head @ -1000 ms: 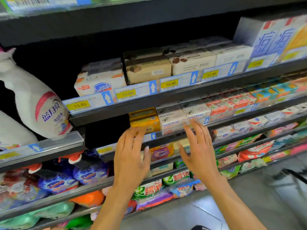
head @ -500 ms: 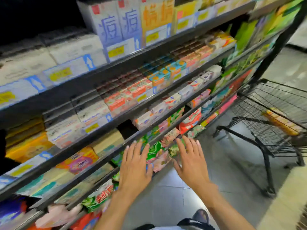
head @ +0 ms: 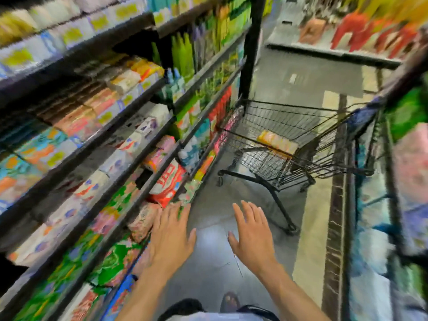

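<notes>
I read both hands as released: flat, palms down, fingers straight and spread, holding nothing. The left hand (head: 172,237) hangs at the front edge of the low shelf (head: 108,237). Its fingertips overlap that edge in view, and I can't tell if they touch it.

The nearest item is the pink pack (head: 142,222), just left of the left hand at the front of that shelf. It has a soft wrapper, pale pink with a fine darker print, and lies on its side. The lettering is too blurred to read.

A red-and-white bag (head: 168,181) sits just behind it on the same shelf. Green packs (head: 115,258) are on the level below.

The right hand (head: 251,232) hovers over the grey floor (head: 215,262), well apart from the shelf. The shopping cart (head: 289,107) stands ahead in the aisle with a yellow-orange pack (head: 276,141) in its basket.
</notes>
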Demonstrator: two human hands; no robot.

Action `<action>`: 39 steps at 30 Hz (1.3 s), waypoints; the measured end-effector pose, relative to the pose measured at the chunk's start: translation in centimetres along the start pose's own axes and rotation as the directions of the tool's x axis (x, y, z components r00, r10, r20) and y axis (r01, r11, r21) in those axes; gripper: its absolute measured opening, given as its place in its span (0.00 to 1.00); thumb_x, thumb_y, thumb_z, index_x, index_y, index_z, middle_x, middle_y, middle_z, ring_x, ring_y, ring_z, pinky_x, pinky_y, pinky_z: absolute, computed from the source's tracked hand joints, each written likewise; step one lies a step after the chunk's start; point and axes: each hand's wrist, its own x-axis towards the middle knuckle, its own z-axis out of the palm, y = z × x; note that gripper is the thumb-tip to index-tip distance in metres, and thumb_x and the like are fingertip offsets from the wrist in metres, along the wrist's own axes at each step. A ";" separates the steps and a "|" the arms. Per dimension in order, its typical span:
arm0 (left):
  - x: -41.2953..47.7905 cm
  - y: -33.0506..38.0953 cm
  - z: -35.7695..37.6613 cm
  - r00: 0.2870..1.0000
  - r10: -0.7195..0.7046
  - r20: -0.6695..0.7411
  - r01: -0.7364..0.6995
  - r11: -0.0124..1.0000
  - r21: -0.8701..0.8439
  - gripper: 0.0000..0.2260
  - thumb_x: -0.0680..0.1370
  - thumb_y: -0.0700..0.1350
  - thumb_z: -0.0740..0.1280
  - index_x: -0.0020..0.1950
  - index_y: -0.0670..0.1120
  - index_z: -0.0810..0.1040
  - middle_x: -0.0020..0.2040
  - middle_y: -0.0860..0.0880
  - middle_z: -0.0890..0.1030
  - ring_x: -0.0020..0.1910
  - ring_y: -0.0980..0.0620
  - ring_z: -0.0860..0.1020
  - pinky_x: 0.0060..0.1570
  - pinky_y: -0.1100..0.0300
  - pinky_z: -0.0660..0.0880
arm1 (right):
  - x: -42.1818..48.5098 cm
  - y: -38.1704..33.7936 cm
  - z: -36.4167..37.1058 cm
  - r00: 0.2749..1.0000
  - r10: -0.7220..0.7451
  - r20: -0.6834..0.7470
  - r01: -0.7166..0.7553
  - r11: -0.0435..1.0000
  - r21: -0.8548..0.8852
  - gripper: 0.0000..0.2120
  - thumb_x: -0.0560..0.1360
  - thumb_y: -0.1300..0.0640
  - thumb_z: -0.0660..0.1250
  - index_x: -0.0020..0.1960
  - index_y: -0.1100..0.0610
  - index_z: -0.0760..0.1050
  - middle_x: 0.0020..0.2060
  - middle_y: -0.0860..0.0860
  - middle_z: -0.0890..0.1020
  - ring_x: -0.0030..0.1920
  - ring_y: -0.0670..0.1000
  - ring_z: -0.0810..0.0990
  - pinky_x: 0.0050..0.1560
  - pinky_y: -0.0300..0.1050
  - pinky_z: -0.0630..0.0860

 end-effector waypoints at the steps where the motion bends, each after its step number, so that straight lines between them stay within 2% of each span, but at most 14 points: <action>1: 1.2 1.1 0.1 1.000 0.023 -0.008 -0.023 1.000 0.003 0.30 0.71 0.56 0.74 0.70 0.44 0.77 0.65 0.41 0.78 0.65 0.39 0.74 0.69 0.40 0.71 | 0.2 1.4 -0.3 0.999 0.033 -0.005 -0.033 0.999 -0.005 0.36 0.75 0.43 0.68 0.78 0.57 0.67 0.75 0.59 0.71 0.75 0.62 0.68 0.78 0.61 0.63; 5: 6.0 4.5 0.6 0.994 0.111 0.014 -0.110 0.993 -0.034 0.30 0.74 0.57 0.70 0.72 0.45 0.75 0.68 0.42 0.76 0.67 0.39 0.73 0.68 0.41 0.72 | 1.3 6.1 -1.1 0.987 0.161 0.014 -0.161 0.987 -0.002 0.37 0.74 0.42 0.71 0.78 0.57 0.68 0.74 0.58 0.72 0.75 0.62 0.69 0.78 0.62 0.65; 10: 12.2 7.3 2.4 0.979 0.200 0.038 -0.194 0.973 -0.125 0.30 0.75 0.59 0.65 0.73 0.45 0.73 0.70 0.42 0.75 0.68 0.40 0.73 0.69 0.42 0.71 | 3.7 11.1 -1.7 0.962 0.273 0.007 -0.273 0.962 0.010 0.36 0.74 0.40 0.68 0.78 0.55 0.68 0.75 0.57 0.72 0.75 0.61 0.69 0.78 0.61 0.66; 16: 21.8 10.1 4.6 0.963 0.265 0.041 -0.248 0.940 -0.235 0.29 0.77 0.55 0.71 0.75 0.47 0.71 0.72 0.46 0.72 0.71 0.43 0.70 0.69 0.44 0.71 | 9.8 16.1 -1.7 0.919 0.394 0.003 -0.394 0.918 0.039 0.37 0.76 0.39 0.67 0.80 0.53 0.64 0.77 0.54 0.67 0.78 0.59 0.64 0.80 0.60 0.60; 21: 31.5 12.2 5.4 0.960 0.268 0.086 -0.232 0.926 -0.298 0.29 0.76 0.54 0.73 0.75 0.46 0.71 0.73 0.46 0.72 0.72 0.44 0.70 0.70 0.45 0.71 | 16.7 19.1 -1.6 0.856 0.517 0.018 -0.516 0.850 0.106 0.37 0.77 0.37 0.65 0.81 0.52 0.62 0.79 0.53 0.66 0.80 0.58 0.62 0.79 0.59 0.62; 24: 37.0 12.9 5.6 0.949 0.303 0.085 -0.261 0.908 -0.329 0.29 0.77 0.54 0.71 0.76 0.47 0.71 0.74 0.47 0.71 0.74 0.45 0.68 0.72 0.47 0.69 | 21.0 20.9 -2.1 0.834 0.551 0.000 -0.547 0.828 0.123 0.36 0.78 0.37 0.63 0.81 0.52 0.63 0.78 0.53 0.66 0.79 0.57 0.62 0.79 0.57 0.62; 27: 41.6 13.3 6.2 0.935 0.343 0.094 -0.297 0.899 -0.321 0.29 0.78 0.55 0.69 0.76 0.47 0.70 0.74 0.46 0.71 0.74 0.44 0.68 0.73 0.48 0.67 | 24.7 22.6 -2.7 0.813 0.582 -0.008 -0.576 0.806 0.135 0.37 0.78 0.39 0.67 0.81 0.53 0.62 0.79 0.52 0.65 0.80 0.56 0.61 0.80 0.56 0.62; 33: 48.0 14.2 7.0 0.933 0.338 0.121 -0.282 0.899 -0.335 0.32 0.77 0.63 0.57 0.75 0.46 0.72 0.73 0.46 0.73 0.72 0.43 0.70 0.73 0.45 0.69 | 29.7 25.0 -2.5 0.794 0.607 0.010 -0.601 0.783 0.161 0.37 0.77 0.39 0.68 0.81 0.53 0.64 0.78 0.52 0.67 0.79 0.55 0.63 0.78 0.56 0.64; 39: 53.6 15.8 8.9 0.924 0.341 0.174 -0.274 0.906 -0.321 0.31 0.77 0.61 0.58 0.74 0.45 0.73 0.73 0.45 0.73 0.71 0.43 0.71 0.71 0.45 0.70 | 35.6 29.1 -1.8 0.795 0.605 0.040 -0.600 0.776 0.196 0.36 0.78 0.38 0.67 0.81 0.53 0.64 0.78 0.52 0.67 0.78 0.55 0.63 0.80 0.54 0.62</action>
